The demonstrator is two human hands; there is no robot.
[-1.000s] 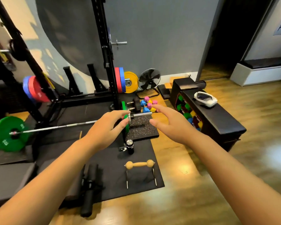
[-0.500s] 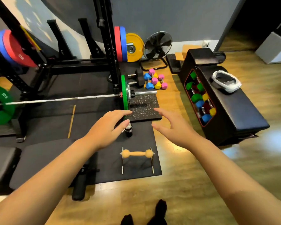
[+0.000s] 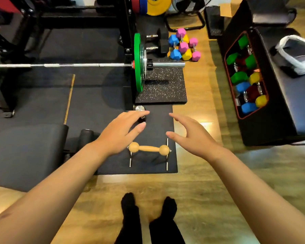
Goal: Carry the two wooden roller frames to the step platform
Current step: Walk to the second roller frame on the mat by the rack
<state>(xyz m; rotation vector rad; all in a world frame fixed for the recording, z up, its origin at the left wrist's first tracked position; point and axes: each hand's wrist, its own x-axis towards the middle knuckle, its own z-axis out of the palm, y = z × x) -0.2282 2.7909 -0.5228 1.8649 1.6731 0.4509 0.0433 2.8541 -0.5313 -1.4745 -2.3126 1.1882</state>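
One wooden roller frame (image 3: 149, 148) stands on a dark floor mat (image 3: 153, 166) just ahead of my feet: a light wooden bar with a ball at each end, held on thin metal legs. A second frame is not in sight. My left hand (image 3: 121, 132) hovers above its left end, fingers spread and empty. My right hand (image 3: 190, 135) hovers above and slightly right of its right end, also open and empty. Neither hand touches the frame.
A barbell with a green plate (image 3: 138, 62) rests on a speckled pad (image 3: 163, 85) beyond the mat. Coloured dumbbells (image 3: 183, 45) lie on the wooden floor. A black storage bench (image 3: 271, 88) with dumbbells stands right. A padded bench (image 3: 25, 154) and a small black bottle (image 3: 140, 111) sit left.
My view has tilted down and come closer, so my feet show. Both hands have dropped toward the wooden roller frame and now hang right above its ends.
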